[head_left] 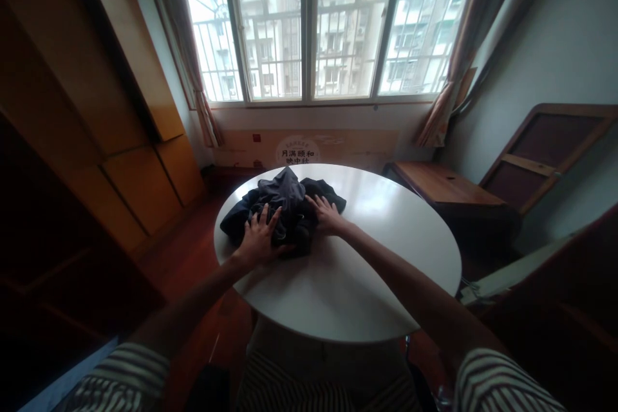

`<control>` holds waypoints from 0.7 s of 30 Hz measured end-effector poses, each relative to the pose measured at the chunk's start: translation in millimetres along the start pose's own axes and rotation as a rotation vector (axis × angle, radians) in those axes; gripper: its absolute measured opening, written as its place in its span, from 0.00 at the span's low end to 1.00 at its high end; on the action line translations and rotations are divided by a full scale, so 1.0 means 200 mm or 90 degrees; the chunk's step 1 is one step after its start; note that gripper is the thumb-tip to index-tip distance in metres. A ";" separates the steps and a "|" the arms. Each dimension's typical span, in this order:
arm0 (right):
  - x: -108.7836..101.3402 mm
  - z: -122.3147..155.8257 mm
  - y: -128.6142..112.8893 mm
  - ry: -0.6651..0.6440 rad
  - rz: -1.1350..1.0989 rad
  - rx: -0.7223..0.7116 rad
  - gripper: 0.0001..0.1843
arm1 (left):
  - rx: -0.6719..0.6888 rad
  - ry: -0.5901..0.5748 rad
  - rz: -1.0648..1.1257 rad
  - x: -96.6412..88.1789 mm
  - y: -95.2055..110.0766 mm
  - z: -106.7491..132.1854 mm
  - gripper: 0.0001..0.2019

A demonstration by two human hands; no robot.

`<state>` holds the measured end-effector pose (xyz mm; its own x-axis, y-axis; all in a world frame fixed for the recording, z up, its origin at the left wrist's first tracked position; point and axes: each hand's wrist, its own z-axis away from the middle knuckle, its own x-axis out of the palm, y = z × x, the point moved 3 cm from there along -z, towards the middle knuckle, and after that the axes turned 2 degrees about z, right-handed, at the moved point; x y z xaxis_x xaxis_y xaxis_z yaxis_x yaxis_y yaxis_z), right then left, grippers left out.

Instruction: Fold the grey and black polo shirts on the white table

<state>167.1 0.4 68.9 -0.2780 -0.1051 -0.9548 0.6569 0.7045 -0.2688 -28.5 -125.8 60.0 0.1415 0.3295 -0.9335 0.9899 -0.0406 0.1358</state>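
A crumpled dark garment (284, 203) lies in a heap on the far left part of a round white table (367, 270). My left hand (261, 235) rests on the garment's near left side with its fingers spread and pressed into the cloth. My right hand (326, 214) lies flat on the garment's right side, fingers stretched out. Both arms reach forward over the table from striped sleeves.
Wooden cabinets (120, 141) line the left wall. A large barred window (313, 26) with curtains fills the back wall, with a printed cardboard box (297, 149) below it. A low wooden bench (444, 183) and a leaning wooden frame (550, 154) stand at the right.
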 end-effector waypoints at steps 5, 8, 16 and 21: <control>0.00 0.28 -0.13 -0.043 -0.009 -0.017 0.69 | 0.026 0.046 0.008 -0.08 -0.14 0.04 0.54; 0.05 0.28 -0.16 -0.054 0.022 0.010 0.61 | 0.009 0.025 0.031 -0.05 -0.25 0.06 0.53; 0.16 -0.22 -0.09 -0.026 0.057 0.020 0.38 | -0.095 -0.053 0.058 0.06 -0.27 0.00 0.46; 0.16 -0.52 -0.05 -0.073 0.063 -0.002 0.37 | -0.176 -0.088 0.035 0.08 -0.30 -0.15 0.46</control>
<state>78.3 63.0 53.7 -0.1305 -0.1148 -0.9848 0.6743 0.7179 -0.1731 -85.4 -90.0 47.6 0.2129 0.2010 -0.9562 0.9442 0.2095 0.2543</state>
